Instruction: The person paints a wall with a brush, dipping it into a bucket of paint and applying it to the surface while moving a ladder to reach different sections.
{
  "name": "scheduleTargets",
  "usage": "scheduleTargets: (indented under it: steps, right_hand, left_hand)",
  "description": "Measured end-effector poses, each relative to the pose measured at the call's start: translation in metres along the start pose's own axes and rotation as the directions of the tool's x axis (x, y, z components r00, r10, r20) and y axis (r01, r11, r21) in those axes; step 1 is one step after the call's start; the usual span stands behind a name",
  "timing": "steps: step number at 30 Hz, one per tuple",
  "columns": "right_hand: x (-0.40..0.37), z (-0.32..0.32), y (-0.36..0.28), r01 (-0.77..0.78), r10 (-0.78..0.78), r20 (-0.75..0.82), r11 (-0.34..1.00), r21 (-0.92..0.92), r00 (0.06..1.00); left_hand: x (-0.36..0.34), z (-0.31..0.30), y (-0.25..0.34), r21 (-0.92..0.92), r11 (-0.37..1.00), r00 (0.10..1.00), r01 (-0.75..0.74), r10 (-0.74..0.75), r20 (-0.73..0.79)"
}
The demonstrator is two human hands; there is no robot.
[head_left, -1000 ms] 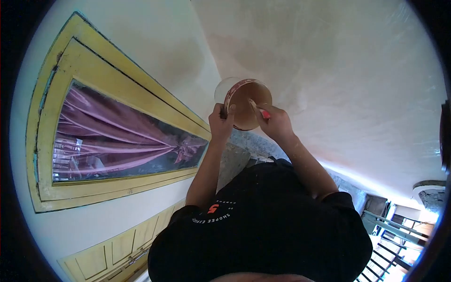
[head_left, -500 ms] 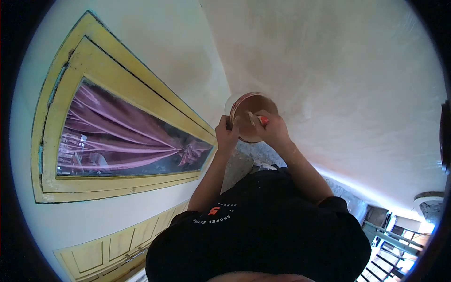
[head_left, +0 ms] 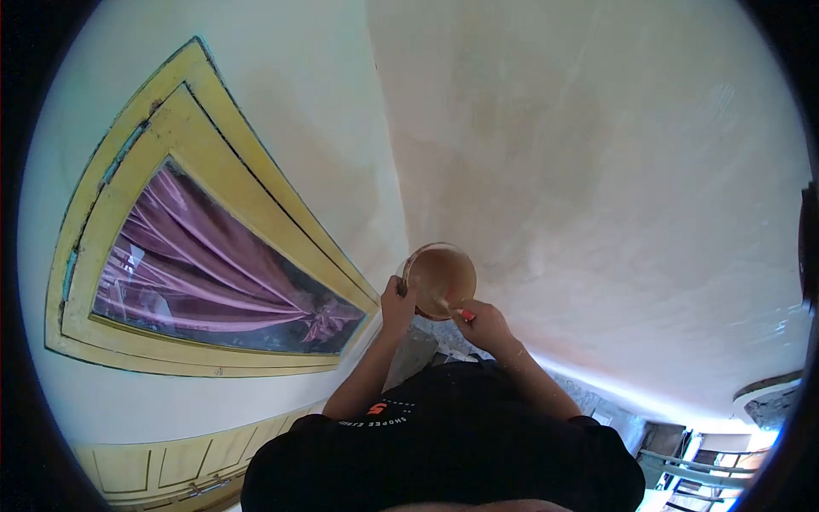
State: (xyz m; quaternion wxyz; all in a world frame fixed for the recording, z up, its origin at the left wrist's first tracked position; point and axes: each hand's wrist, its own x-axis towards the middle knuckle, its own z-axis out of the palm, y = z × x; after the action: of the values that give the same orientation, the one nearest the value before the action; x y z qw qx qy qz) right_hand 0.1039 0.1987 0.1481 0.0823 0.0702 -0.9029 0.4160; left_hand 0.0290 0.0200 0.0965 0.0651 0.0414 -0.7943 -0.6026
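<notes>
A round brown container (head_left: 441, 271), open at the top, is in front of my body near the corner of the walls. My left hand (head_left: 397, 305) grips its left rim, fingers on the outer side. My right hand (head_left: 488, 328) is closed around the red handle (head_left: 467, 315) of a small tool. The tool's light end rests at the container's lower right rim, pointing inward. What its tip touches is too small to tell. The container's inside looks brown, with paler smears.
On the left is a yellow-framed window (head_left: 235, 183) with a purple curtain (head_left: 196, 247) behind the glass. A pale, patchy wall (head_left: 614, 196) rises ahead and to the right. Yellow panels (head_left: 162, 465) are at the lower left, railings (head_left: 699, 478) at the lower right.
The container and both hands are lower in the view, closer to my body. The tool has moved from over the container's inside to its lower right rim. The view has tilted upward.
</notes>
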Motion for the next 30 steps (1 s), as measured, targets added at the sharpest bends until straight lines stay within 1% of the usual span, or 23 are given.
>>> scheduleTargets:
  steps: [2,3,4,6,7,9,10,12,13,15,16,18,19,20,21,22,24,25,27,28,30]
  right_hand:
    - [0.001,0.000,-0.006,-0.030,0.029,0.048,0.999,0.013,0.998]
    - [0.000,0.001,-0.004,-0.020,0.020,-0.005,1.000,-0.004,1.000]
    - [0.000,0.000,-0.003,-0.009,0.009,-0.007,1.000,-0.008,1.000]
    - [0.000,0.000,-0.003,-0.067,0.068,0.038,0.998,-0.011,0.997]
    - [-0.001,0.001,-0.003,-0.063,0.063,0.037,0.998,-0.013,0.997]
    - [0.000,0.003,-0.003,-0.064,0.075,-0.087,0.991,0.116,0.993]
    - [0.001,0.002,-0.004,-0.058,0.068,-0.091,0.992,0.112,0.994]
    - [-0.001,0.001,-0.009,-0.245,0.246,-0.014,0.968,0.057,0.969]
    - [-0.002,0.002,-0.008,-0.240,0.241,-0.021,0.970,0.051,0.970]
    - [-0.003,0.005,-0.001,-0.249,0.251,-0.021,0.966,0.065,0.968]
    - [-0.006,0.007,0.004,-0.020,0.023,0.032,0.993,-0.115,0.999]
    - [-0.012,0.015,0.014,0.002,-0.001,0.013,0.998,-0.066,1.000]
    - [-0.009,0.014,0.013,-0.010,0.012,0.029,0.999,-0.047,0.999]
    - [-0.008,0.015,0.010,-0.030,0.031,0.050,0.999,-0.022,0.998]
    - [-0.005,0.015,0.006,-0.062,0.068,0.075,0.995,-0.075,0.995]
    - [-0.004,0.015,0.008,-0.059,0.066,0.086,0.995,-0.085,0.994]
    - [0.002,0.018,0.012,-0.072,0.073,-0.010,0.992,0.100,0.997]
    - [0.006,0.019,0.012,-0.071,0.072,-0.005,0.993,0.097,0.997]
    - [0.012,0.017,0.010,-0.060,0.064,-0.060,0.996,0.060,0.996]
    - [0.015,0.016,0.008,-0.065,0.068,-0.056,0.996,0.055,0.996]
    - [0.024,0.011,0.001,-0.122,0.143,-0.177,0.985,0.126,0.974]
  left_hand:
    - [-0.002,0.002,-0.001,-0.012,1.000,1.000,-0.006,0.006,0.011]
    - [-0.002,0.002,-0.001,-0.021,1.000,1.000,-0.009,0.009,0.024]
    - [-0.001,0.001,-0.001,-0.027,1.000,1.000,-0.016,0.016,0.017]
    - [0.000,-0.002,0.003,0.005,0.999,0.998,0.041,-0.041,0.047]
    - [-0.002,-0.004,0.008,0.003,0.999,0.998,0.037,-0.037,0.045]
    - [-0.005,-0.006,0.020,-0.020,0.992,0.992,0.121,-0.120,0.049]
    - [-0.003,-0.005,0.018,-0.026,0.993,0.992,0.115,-0.113,0.048]
    - [-0.004,-0.007,0.013,0.012,1.000,1.000,0.009,-0.009,0.025]
    - [-0.005,-0.009,0.012,0.003,1.000,1.000,0.002,-0.002,0.025]
    - [-0.005,-0.011,0.014,0.020,0.999,0.999,0.041,-0.042,0.014]
    - [-0.003,-0.008,0.007,-0.008,1.000,0.999,0.030,-0.030,0.012]
    - [-0.001,-0.005,-0.016,0.033,0.999,0.999,-0.041,0.042,-0.027]
    - [0.004,-0.004,-0.014,0.000,0.999,0.998,-0.046,0.046,-0.043]
    - [0.003,-0.007,-0.014,0.058,0.998,1.000,-0.013,0.012,0.005]
    - [-0.001,-0.009,-0.015,0.127,0.992,0.998,0.024,-0.031,0.056]
    - [-0.003,-0.007,-0.017,0.116,0.993,0.998,0.033,-0.039,0.050]
    - [-0.002,-0.007,-0.019,0.037,0.997,0.997,0.069,-0.070,0.016]
    - [-0.001,-0.006,-0.019,0.034,0.997,0.997,0.073,-0.073,0.013]
    - [-0.001,-0.005,-0.018,0.090,0.993,0.997,0.074,-0.074,-0.006]
    - [-0.001,-0.004,-0.022,0.085,0.993,0.997,0.081,-0.081,-0.003]
    - [0.005,-0.002,-0.029,0.044,0.989,0.990,0.138,-0.139,0.020]
